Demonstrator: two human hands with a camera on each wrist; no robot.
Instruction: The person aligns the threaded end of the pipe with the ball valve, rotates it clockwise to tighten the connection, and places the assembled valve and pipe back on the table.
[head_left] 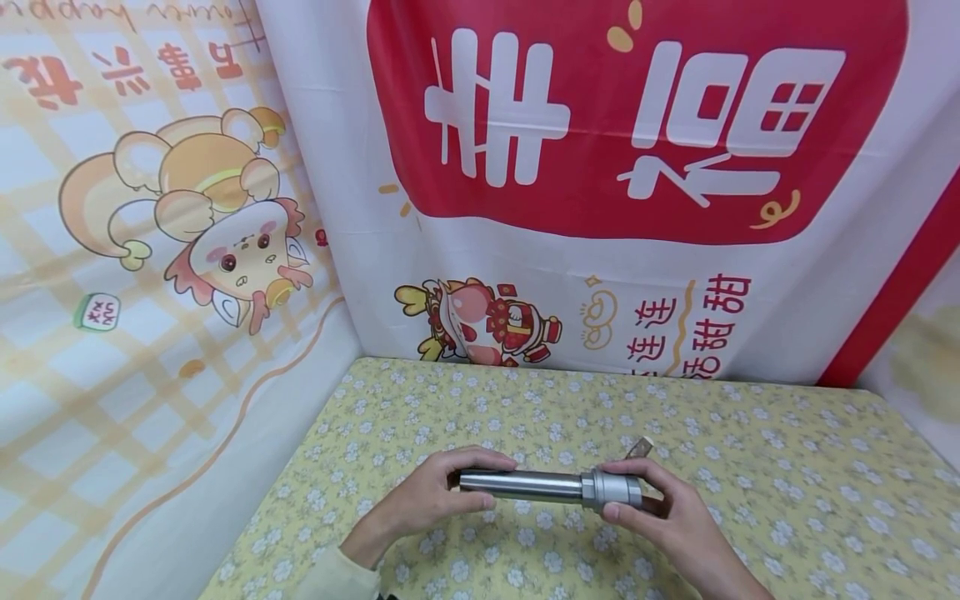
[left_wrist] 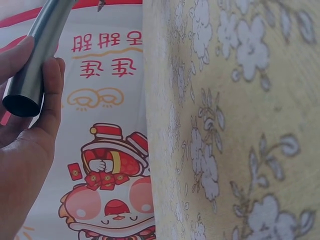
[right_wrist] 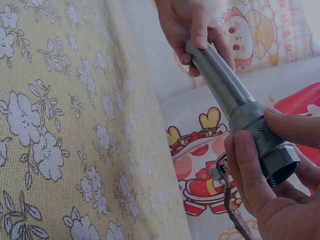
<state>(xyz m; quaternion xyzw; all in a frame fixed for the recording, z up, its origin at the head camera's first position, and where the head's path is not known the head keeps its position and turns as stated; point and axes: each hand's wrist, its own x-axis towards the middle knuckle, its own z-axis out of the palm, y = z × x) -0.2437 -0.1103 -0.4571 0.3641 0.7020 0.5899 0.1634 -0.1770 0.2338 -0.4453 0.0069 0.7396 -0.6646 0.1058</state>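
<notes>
A smooth steel pipe [head_left: 525,485] is joined by its threaded end to a steel ball valve [head_left: 617,489], and the pair is held roughly level above the table. My left hand [head_left: 435,492] grips the pipe's free end between thumb and fingers. On the valve body, my right hand [head_left: 675,512] has its thumb on one side and fingers on the other. A bent lever handle [right_wrist: 231,205] hangs from the valve's side in the right wrist view. Some thread [right_wrist: 240,106] shows where the pipe enters the valve. In the left wrist view, the pipe's open end [left_wrist: 22,105] faces the camera.
Beneath the hands lies a yellow floral tablecloth [head_left: 480,417]. A white cloth with a red printed panel [head_left: 600,200] hangs behind the table's back edge. Another printed cloth [head_left: 150,375] hangs along the left side.
</notes>
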